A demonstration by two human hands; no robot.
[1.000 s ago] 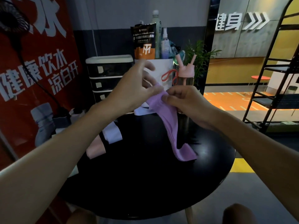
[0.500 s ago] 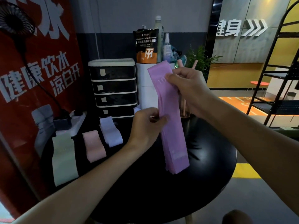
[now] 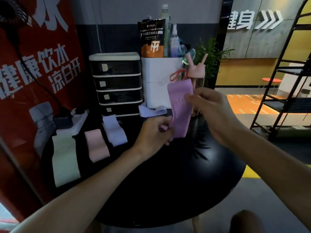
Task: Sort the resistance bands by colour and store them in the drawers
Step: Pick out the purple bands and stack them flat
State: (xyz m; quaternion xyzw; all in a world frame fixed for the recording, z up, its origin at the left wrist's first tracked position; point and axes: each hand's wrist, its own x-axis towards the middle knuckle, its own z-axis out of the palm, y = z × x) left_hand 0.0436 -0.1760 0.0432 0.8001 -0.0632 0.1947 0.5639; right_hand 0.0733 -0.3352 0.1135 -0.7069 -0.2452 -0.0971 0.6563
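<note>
Here the purple resistance band (image 3: 180, 108) hangs in the air above the round black counter (image 3: 193, 174), held by both hands. The right hand (image 3: 213, 113) pinches it near its upper end, fingers closed on the fabric, while the left hand (image 3: 154, 132) is clamped on the lower end, which looks partly folded up under the fingers. The band's long axis runs close to upright, tilted a little so the top leans away from the person toward the white container (image 3: 161, 83) at the back.

The relation that matters is where the band sits against its destination. The black drawer unit (image 3: 116, 83) stands at the back left of the counter, all drawers closed, and it lies to the left of and beyond both hands. The left hand is the nearer one to it. Between the hands and the drawers, three bands lie flat side by side: a pale green band (image 3: 64, 155), a pink band (image 3: 96, 145) and a lavender band (image 3: 113, 132), each with its length pointing roughly toward the drawers. Another pale lavender band (image 3: 151, 111) lies at the foot of the white container.

My judgement is that the purple band is being folded or straightened, and would next go leftward, either laid beside the row or carried to a drawer, which must be pulled open first.
</note>
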